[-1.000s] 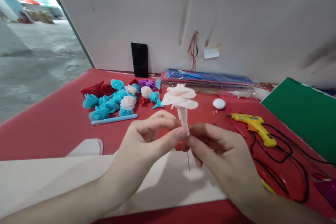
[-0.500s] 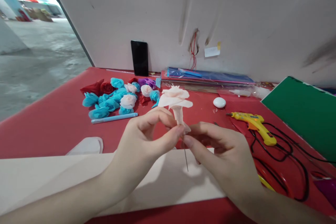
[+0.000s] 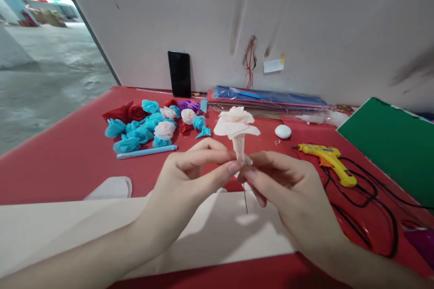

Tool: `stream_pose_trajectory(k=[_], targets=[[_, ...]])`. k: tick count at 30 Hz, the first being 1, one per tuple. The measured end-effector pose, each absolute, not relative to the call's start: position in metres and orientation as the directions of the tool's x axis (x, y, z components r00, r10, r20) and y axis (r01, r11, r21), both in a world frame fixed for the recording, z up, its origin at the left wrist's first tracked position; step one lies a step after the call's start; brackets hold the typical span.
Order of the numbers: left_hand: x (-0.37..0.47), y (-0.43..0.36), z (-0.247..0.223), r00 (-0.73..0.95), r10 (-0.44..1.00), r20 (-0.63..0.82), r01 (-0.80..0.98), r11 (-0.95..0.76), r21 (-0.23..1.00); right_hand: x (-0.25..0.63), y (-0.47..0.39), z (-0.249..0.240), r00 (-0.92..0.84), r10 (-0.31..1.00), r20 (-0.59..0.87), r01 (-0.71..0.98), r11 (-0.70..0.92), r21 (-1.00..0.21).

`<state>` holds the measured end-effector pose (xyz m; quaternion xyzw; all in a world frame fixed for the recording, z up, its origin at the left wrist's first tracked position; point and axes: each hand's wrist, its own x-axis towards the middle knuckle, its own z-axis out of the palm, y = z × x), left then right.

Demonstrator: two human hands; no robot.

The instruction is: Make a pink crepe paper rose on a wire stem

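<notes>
A pale pink paper flower (image 3: 236, 123) stands upright between my hands, its petals spread above a narrow wrapped base. A thin wire stem (image 3: 246, 201) sticks out below it, over the cream paper sheet (image 3: 217, 244). My left hand (image 3: 200, 176) pinches the flower's base between thumb and forefinger from the left. From the right, my right hand (image 3: 283, 185) pinches the bottom of the same base, thumb and fingers closed where paper meets wire. Fingertips of both hands nearly meet there and hide part of the base.
Several blue, pink, red and purple paper flowers (image 3: 140, 133) lie at the left back, behind a blue pen (image 3: 147, 151). A yellow glue gun (image 3: 328, 160) with black cord rests at right, near a white egg-shaped object (image 3: 282, 132) and a green board (image 3: 393, 144). A phone (image 3: 179, 74) leans on the wall.
Both hands have shifted slightly, and the flower has moved a little right and stands straighter. Both hands still pinch its base.
</notes>
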<state>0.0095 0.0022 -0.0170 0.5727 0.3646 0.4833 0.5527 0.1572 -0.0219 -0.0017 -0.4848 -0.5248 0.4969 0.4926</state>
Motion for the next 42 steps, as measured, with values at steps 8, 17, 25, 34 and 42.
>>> stream_pose_trajectory(k=[8, 17, 25, 34, 42], targets=[[0.008, 0.003, -0.023, 0.424, 0.901, 0.088, -0.276, 0.036, 0.960, 0.163, -0.018, -0.002, -0.228, 0.966, -0.121, -0.218, -0.171, -0.961], [0.011, 0.006, -0.021, 0.519, 0.848, 0.104, -0.363, 0.109, 0.925, 0.165, -0.017, -0.001, -0.289, 0.942, -0.171, -0.299, -0.258, -0.919], [0.009, 0.006, -0.023, 0.516, 0.850, 0.107, -0.381, 0.116, 0.917, 0.161, -0.017, 0.001, -0.311, 0.927, -0.208, -0.357, -0.317, -0.878], [0.008, 0.002, -0.023, 0.392, 0.919, 0.043, -0.324, 0.094, 0.941, 0.157, -0.019, -0.002, -0.209, 0.960, -0.187, -0.263, -0.240, -0.934], [0.012, 0.000, -0.021, 0.307, 0.951, -0.039, -0.321, 0.142, 0.936, 0.153, -0.023, -0.003, -0.013, 0.997, 0.081, 0.172, 0.083, -0.982]])
